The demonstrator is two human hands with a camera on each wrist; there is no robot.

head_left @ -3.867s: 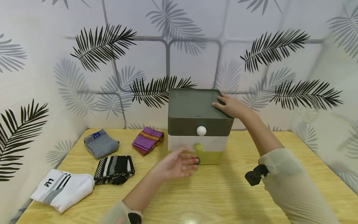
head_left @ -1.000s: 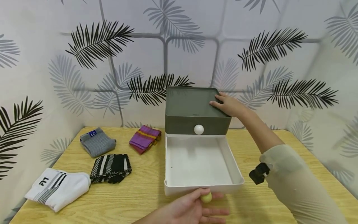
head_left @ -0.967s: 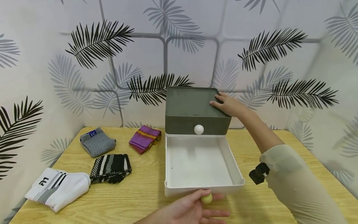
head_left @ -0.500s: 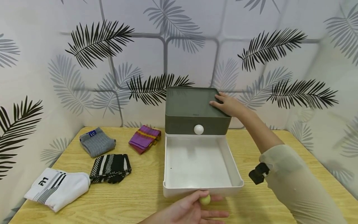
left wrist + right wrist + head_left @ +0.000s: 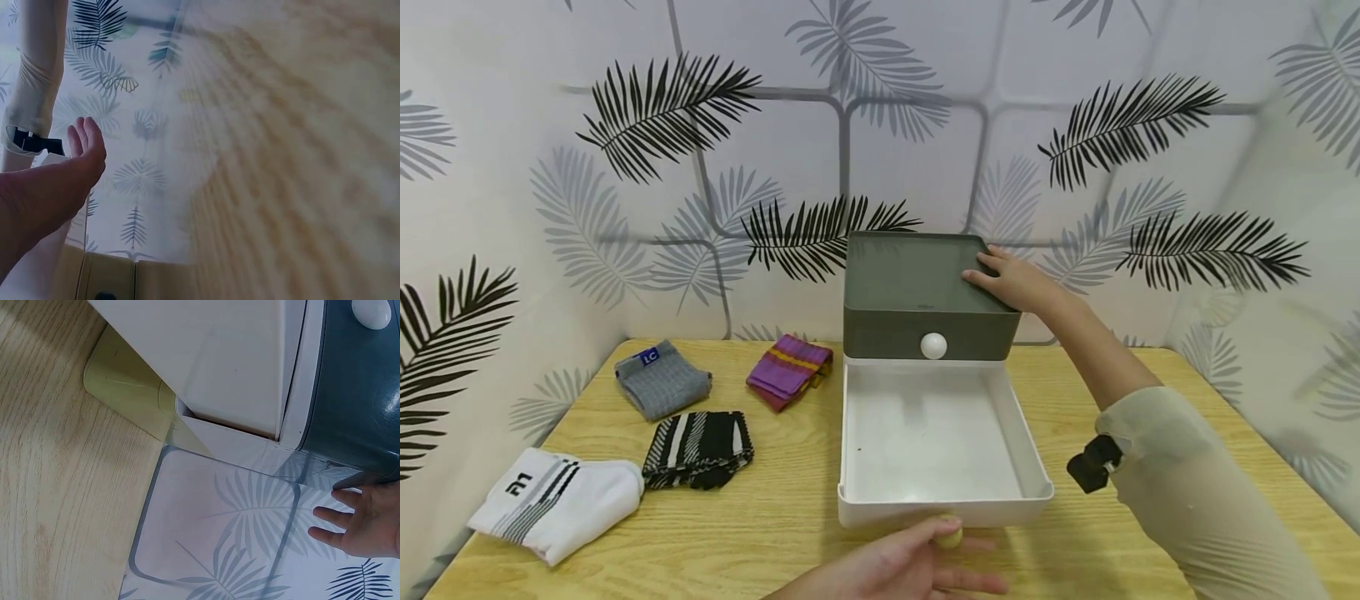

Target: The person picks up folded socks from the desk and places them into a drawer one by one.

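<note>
From the head view I see the left hand at the front of the white drawer, thumb and forefinger pinching its yellow-green knob, the other fingers stretched out. The drawer stands out beneath the dark grey top box, where the right hand rests on the right edge, fingers spread. Off to the left on the wooden table I have a grey sock, a purple folded cloth, a black-and-white folded cloth and a white sock. My left wrist view shows straight fingers close together; the pinch is hidden there. The right wrist view shows spread fingers beside the top box, with a yellow-green bottom section below the drawer.
</note>
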